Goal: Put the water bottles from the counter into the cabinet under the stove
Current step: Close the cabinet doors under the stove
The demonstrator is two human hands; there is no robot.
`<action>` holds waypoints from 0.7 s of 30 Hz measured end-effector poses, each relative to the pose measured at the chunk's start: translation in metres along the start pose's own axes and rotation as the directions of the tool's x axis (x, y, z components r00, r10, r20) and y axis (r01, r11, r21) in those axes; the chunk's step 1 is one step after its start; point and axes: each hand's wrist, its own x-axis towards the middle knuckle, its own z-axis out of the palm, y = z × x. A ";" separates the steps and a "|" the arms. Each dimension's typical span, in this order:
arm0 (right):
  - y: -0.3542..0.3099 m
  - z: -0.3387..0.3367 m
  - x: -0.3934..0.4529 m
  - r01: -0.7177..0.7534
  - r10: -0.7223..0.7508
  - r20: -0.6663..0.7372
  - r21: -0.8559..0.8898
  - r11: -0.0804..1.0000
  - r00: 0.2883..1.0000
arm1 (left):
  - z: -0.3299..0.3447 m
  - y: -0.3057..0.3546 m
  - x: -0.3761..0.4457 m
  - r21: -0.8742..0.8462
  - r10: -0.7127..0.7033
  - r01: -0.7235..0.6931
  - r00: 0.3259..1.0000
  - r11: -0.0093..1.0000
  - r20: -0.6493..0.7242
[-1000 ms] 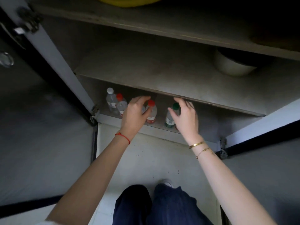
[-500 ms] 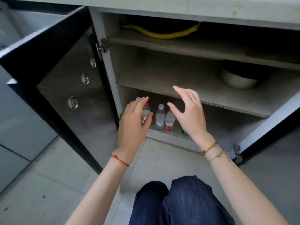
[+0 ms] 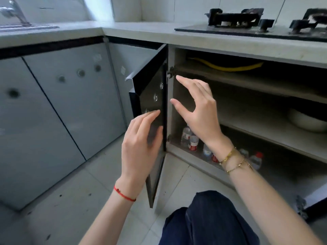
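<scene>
Several small water bottles point(image 3: 192, 138) with red or white caps stand in a row on the bottom shelf of the open cabinet point(image 3: 178, 152) under the stove point(image 3: 247, 22); my right wrist hides part of the row. My left hand point(image 3: 141, 144) hovers open in front of the open left door point(image 3: 155, 121), holding nothing. My right hand point(image 3: 198, 110) is raised with fingers spread, in front of the cabinet opening and above the bottles, also holding nothing.
A white bowl point(image 3: 307, 121) sits on the middle shelf at the right. A yellow hose point(image 3: 224, 67) runs along the top shelf. The right door point(image 3: 315, 200) stands open low at the right. Closed grey cabinet fronts point(image 3: 53, 112) fill the left. My knees point(image 3: 208, 220) are below.
Both hands have let go of the bottles and drawn back out of the cabinet and upward. The view has pulled away and risen, so the counter and stove now show.
</scene>
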 end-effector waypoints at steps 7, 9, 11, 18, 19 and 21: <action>-0.040 0.026 0.021 0.109 -0.112 0.020 0.110 0.988 0.993 | -0.031 -0.031 0.000 0.078 -0.133 0.145 0.982 0.986 -0.134; -0.049 0.031 0.023 0.129 -0.135 0.046 0.122 0.984 0.990 | -0.030 -0.039 -0.001 0.087 -0.192 0.199 0.978 0.976 -0.083; -0.055 0.034 0.023 0.147 -0.156 0.063 0.133 0.980 0.986 | -0.027 -0.044 -0.002 0.091 -0.182 0.183 0.983 0.979 -0.019; -0.061 0.032 0.023 0.144 -0.152 0.077 0.104 0.984 0.985 | -0.014 -0.050 -0.003 0.059 -0.076 0.072 0.995 0.996 0.069; -0.060 0.031 0.024 0.142 -0.149 0.068 0.096 0.985 0.986 | -0.013 -0.051 -0.002 0.049 -0.057 0.054 0.995 0.997 0.078; -0.058 0.027 0.023 0.134 -0.138 0.046 0.075 0.988 0.989 | -0.012 -0.051 -0.002 0.013 -0.021 0.020 0.994 1.000 0.111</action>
